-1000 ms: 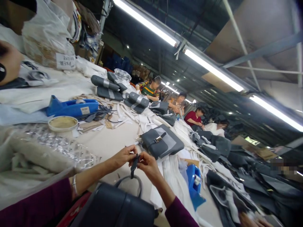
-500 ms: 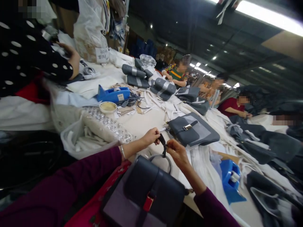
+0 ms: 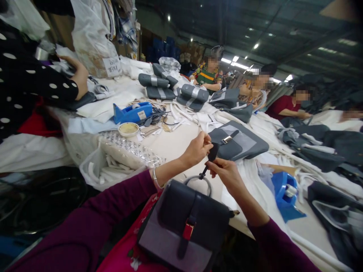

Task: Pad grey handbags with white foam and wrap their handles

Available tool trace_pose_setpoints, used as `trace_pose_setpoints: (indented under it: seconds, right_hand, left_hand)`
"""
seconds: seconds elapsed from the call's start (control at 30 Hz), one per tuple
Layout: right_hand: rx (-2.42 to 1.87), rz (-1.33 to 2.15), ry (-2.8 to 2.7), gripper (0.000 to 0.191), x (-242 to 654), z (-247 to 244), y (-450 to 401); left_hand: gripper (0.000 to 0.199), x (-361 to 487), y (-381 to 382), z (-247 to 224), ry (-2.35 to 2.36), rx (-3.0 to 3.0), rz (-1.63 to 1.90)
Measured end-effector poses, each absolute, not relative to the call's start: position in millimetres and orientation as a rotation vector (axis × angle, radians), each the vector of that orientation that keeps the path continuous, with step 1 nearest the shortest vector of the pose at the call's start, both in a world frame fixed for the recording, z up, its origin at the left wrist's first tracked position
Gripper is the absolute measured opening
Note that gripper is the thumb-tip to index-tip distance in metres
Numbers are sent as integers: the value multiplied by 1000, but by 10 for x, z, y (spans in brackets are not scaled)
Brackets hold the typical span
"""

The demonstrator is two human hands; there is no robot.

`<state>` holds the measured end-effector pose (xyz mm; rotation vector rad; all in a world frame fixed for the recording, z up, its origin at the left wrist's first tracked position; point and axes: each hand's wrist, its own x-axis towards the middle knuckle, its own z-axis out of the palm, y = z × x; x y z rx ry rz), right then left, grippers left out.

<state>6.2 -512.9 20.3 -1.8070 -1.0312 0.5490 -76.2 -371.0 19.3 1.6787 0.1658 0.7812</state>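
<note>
A small dark leather strap tab [image 3: 212, 153], held up in the air, pinched at its upper end by the left hand [image 3: 197, 150] and at its lower end by the right hand [image 3: 225, 175], both nearly closed, just above the round handle [image 3: 197, 180] of a navy handbag [image 3: 184, 223] set on red fabric [image 3: 124, 241]; a grey handbag [image 3: 238, 141] lying farther off on the tabletop [image 3: 176, 149].

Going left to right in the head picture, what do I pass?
Tape dispenser → left hand → right hand → blue dispenser
</note>
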Motion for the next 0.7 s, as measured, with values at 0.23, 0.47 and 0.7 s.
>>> trace_pose_setpoints:
  seconds: [0.23, 0.47, 0.7]
  right_hand:
    - [-1545, 539, -741, 29, 45, 121, -5146]
    - [-1562, 369, -745, 20, -10, 198, -5149]
    - [-1877, -156, -1398, 21, -427, 254, -5562]
  left_hand:
    - [41, -910, -3925, -307, 102, 1763, 60]
    - [35, -967, -3950, -374, 87, 2044, 24]
    - [27, -1073, -3912, -469, -88, 2153, 53]
